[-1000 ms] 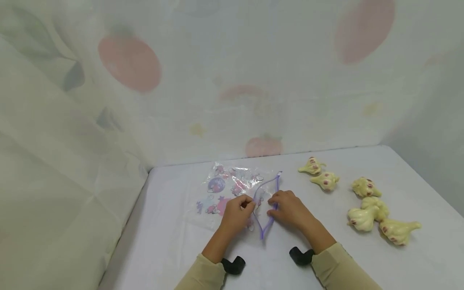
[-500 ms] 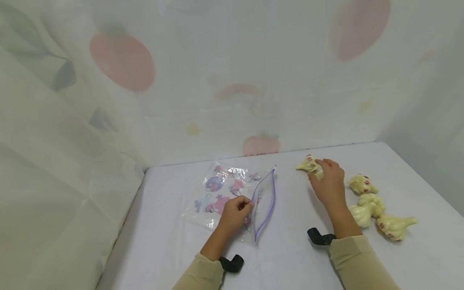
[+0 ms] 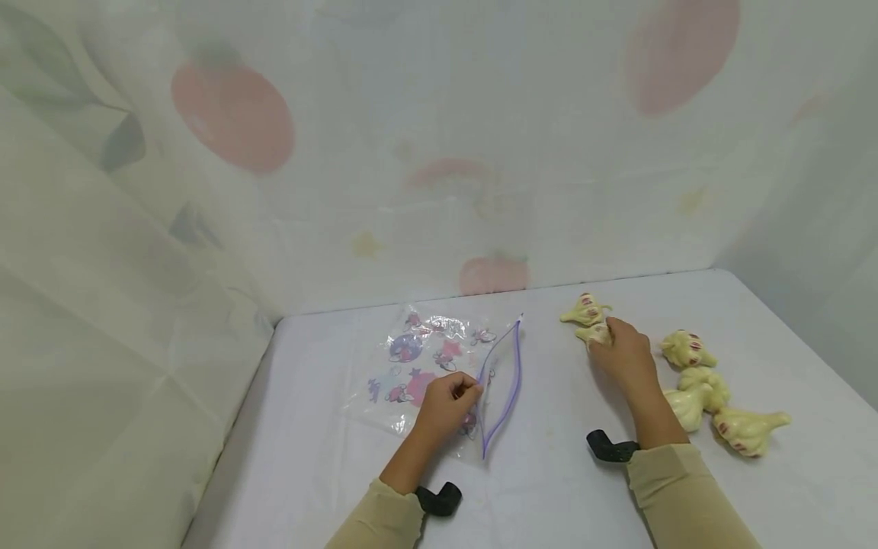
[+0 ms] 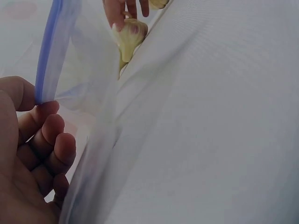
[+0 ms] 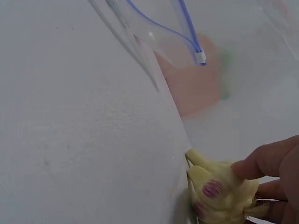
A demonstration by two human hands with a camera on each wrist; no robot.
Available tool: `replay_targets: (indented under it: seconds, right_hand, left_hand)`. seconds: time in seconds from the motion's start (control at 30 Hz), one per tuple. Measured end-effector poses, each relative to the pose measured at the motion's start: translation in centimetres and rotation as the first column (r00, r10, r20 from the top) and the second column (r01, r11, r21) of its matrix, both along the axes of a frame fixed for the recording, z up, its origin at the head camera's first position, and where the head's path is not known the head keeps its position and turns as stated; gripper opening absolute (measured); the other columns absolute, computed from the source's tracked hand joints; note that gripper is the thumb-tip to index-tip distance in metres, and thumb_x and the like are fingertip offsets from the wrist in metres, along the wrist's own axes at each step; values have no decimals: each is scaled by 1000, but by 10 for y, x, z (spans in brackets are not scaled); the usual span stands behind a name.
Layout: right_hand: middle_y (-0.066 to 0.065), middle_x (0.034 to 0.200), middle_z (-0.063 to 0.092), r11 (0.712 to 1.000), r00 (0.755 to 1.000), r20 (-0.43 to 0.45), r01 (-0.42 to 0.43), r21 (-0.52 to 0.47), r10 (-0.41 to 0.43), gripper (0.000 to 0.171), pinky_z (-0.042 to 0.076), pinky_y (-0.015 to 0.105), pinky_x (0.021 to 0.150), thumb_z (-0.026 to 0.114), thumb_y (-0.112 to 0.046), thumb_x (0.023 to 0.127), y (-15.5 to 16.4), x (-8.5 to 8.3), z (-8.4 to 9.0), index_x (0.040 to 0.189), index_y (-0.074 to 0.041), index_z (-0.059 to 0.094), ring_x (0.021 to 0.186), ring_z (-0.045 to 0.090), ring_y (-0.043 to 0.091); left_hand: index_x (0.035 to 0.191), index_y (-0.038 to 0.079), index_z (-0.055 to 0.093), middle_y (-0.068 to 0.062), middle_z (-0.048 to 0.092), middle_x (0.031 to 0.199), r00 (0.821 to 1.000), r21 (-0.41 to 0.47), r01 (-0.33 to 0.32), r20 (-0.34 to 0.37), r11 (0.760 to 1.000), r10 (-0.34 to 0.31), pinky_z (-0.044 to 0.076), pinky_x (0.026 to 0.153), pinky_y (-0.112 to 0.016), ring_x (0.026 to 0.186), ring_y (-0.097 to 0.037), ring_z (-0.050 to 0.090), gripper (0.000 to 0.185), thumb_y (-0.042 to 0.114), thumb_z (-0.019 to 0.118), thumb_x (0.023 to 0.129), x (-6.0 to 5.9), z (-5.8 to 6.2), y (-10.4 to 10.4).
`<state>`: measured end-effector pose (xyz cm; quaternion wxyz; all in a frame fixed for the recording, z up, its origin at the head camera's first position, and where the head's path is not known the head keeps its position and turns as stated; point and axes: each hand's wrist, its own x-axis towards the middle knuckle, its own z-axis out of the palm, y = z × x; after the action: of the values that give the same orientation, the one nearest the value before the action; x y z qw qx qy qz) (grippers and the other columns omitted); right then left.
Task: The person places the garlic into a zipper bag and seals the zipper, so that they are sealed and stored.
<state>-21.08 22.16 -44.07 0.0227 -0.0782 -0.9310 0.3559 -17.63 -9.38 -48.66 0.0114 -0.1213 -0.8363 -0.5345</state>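
A clear zip bag [image 3: 405, 349] printed with pink and purple figures lies on the white table, its purple-edged mouth gaping to the right. My left hand [image 3: 442, 408] pinches the near lip of that mouth; the left wrist view shows thumb and forefinger on the purple zip strip [image 4: 48, 51]. Further right, my right hand [image 3: 626, 362] grips a garlic bulb [image 3: 593, 334], which seems still low at the table. In the right wrist view the thumb presses on the bulb [image 5: 222, 191], with the other fingers behind it. Another garlic bulb [image 3: 585, 309] lies just beyond.
Several more garlic bulbs [image 3: 751, 431] lie grouped at the right of the table [image 3: 549, 488], beside my right forearm. A white slider [image 5: 200, 57] sits at the far end of the bag's zip. A printed curtain [image 3: 370, 191] stands behind the table.
My right hand has left the bag's mouth and moved right to the garlic, then slightly down onto the nearer of two bulbs. My left hand keeps its hold on the bag.
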Motion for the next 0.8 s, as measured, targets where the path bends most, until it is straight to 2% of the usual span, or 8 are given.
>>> replay_targets:
  seconds: [0.1,0.37,0.57,0.63,0.7,0.8]
  right_hand:
    - [34,144,40,1000,1000,8,-30,-1,30,69,34,63,106,61,-28,90,-2,-1,-3,145,6,37,131,36,55]
    - [37,145,35,993,991,62,-116,9,115,84,30,64,108,68,-36,88,-4,-7,-16,149,5,27,134,33,54]
    - [34,148,35,992,991,50,-126,-23,127,83,32,63,107,68,-36,88,-8,-5,-14,151,0,28,134,34,52]
    - [31,145,40,990,991,23,-131,-53,133,79,40,61,99,68,-36,88,-11,-2,-10,150,-5,31,128,42,49]
    - [26,139,47,986,989,-25,-145,-88,144,73,47,53,88,69,-34,87,-14,1,-6,148,-12,37,117,51,44]
    - [18,128,55,972,980,-93,-190,-137,178,65,47,37,74,71,-31,85,-22,6,0,144,-20,45,99,57,31]
  left_hand:
    - [83,12,69,3,57,68,1000,-5,-2,3,1000,2,48,51,-22,59,-7,53,13,20,66,93,0,0,0]
    - [84,13,69,3,58,69,1000,-8,-6,14,1000,6,50,52,-22,60,-7,54,13,21,65,93,-1,0,-1]
    - [85,13,69,3,57,69,1000,-1,-6,12,1000,6,50,52,-23,61,-8,53,13,22,66,93,-1,0,0]
    - [85,13,69,3,57,69,1000,6,-8,15,1000,8,50,51,-22,60,-8,53,13,22,66,93,0,1,0]
    - [84,12,69,3,57,68,1000,10,-11,15,1000,11,49,51,-22,60,-7,53,13,21,66,93,1,3,1]
    - [83,12,69,4,56,68,1000,4,-11,14,1000,11,49,51,-22,58,-6,53,14,21,66,93,2,5,3]
